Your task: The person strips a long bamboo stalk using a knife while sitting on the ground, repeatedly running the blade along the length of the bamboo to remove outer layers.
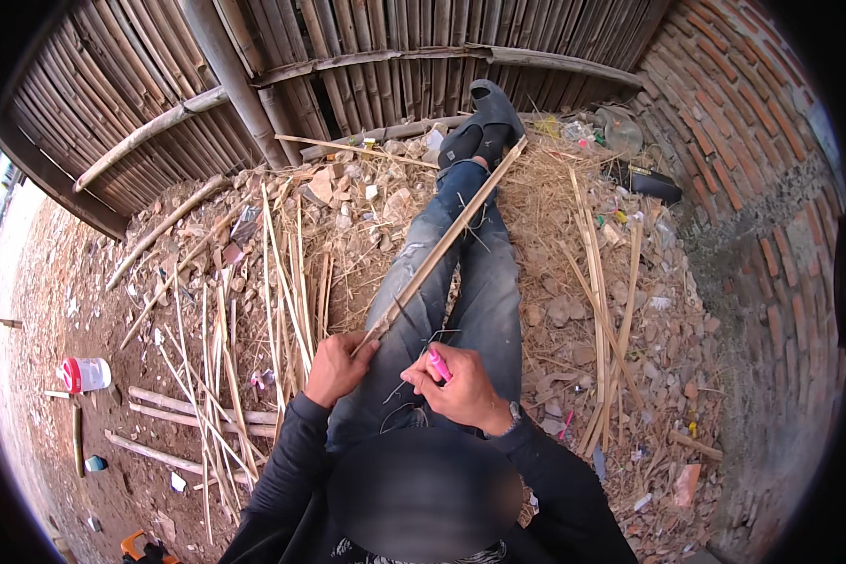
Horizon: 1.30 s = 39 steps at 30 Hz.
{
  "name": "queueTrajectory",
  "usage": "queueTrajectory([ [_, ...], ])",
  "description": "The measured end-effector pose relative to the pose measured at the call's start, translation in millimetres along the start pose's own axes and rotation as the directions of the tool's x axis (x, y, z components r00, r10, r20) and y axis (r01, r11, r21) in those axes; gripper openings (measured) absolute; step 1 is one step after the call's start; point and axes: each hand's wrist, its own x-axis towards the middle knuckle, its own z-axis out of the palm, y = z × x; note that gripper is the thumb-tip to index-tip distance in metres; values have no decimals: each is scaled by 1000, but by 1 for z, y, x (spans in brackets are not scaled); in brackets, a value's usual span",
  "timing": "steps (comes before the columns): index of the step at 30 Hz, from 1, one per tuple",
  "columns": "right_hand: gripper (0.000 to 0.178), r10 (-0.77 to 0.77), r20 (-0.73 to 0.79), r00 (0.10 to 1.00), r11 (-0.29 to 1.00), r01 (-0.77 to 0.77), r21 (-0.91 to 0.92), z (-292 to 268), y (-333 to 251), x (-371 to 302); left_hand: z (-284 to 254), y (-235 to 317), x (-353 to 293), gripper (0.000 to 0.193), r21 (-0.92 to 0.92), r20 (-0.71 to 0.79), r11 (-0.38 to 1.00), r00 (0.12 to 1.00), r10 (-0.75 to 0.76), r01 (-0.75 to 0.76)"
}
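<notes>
A long split bamboo strip (451,230) lies slantwise along my outstretched legs, its far end by my dark shoes. My left hand (340,367) is closed round its near end, above my left thigh. Just right of that, my right hand (461,387) grips a short pink pen-like tool (439,364) between thumb and fingers; its exact kind I cannot make out. The tool is apart from the strip. Thin dark slivers or wires (395,387) lie on my jeans (489,301) around the right hand.
Loose bamboo strips (287,282) lie on rubble at my left, and more strips (597,291) at my right. A red-lidded white tub (86,374) stands far left. Ahead rises a bamboo wall (385,85); a brick wall (771,188) borders the right.
</notes>
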Motion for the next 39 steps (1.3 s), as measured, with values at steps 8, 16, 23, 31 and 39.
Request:
queueTrajectory([
  [8,52,199,-125,972,795,-235,-559,-42,33,21,-20,5,-18,34,-135,130,990,991,-32,50],
  [16,51,142,-33,989,708,-125,-695,8,65,4,-14,-6,-26,33,-87,45,995,998,47,-43],
  [23,50,68,-87,994,602,-110,-791,-15,77,15,-27,-14,-49,32,-24,45,998,997,66,-65],
  [31,49,54,-75,996,601,-92,-794,-66,85,24,-45,-39,-89,35,9,111,999,993,33,-34],
  [39,52,84,-98,992,560,-128,-819,-36,95,9,-35,-63,-109,30,12,94,1000,995,15,-16],
])
